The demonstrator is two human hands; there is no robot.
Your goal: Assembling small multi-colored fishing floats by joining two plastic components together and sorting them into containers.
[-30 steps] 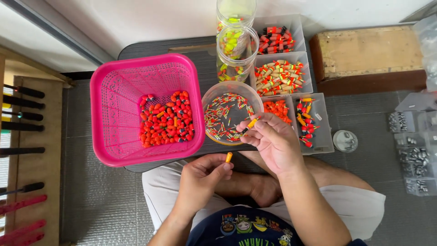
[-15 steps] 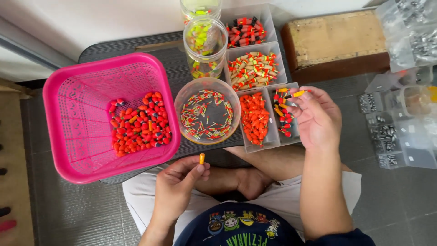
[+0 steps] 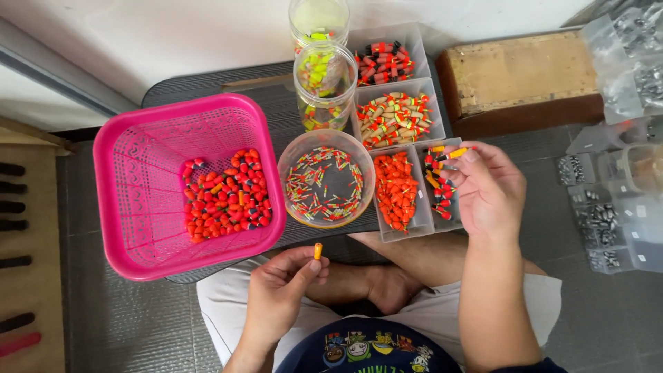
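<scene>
Floats look light and slick: left hand (image 3: 280, 297) pinches an orange float (image 3: 318, 251) endwise, right hand (image 3: 487, 190) pinches a yellow-tipped float (image 3: 456, 152).

left hand (image 3: 276, 293): bare, no rings or watch | right hand (image 3: 487, 190): bare | forearms: unsleeved | shorts (image 3: 228, 311): pale grey-white | shirt (image 3: 366, 349): dark navy, colourful cartoon print on front | feet: bare

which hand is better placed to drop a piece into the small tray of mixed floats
Right. The right hand hovers at that tray, a yellow float in its fingers. The left hand sits near the lap, holding an orange piece.
</scene>
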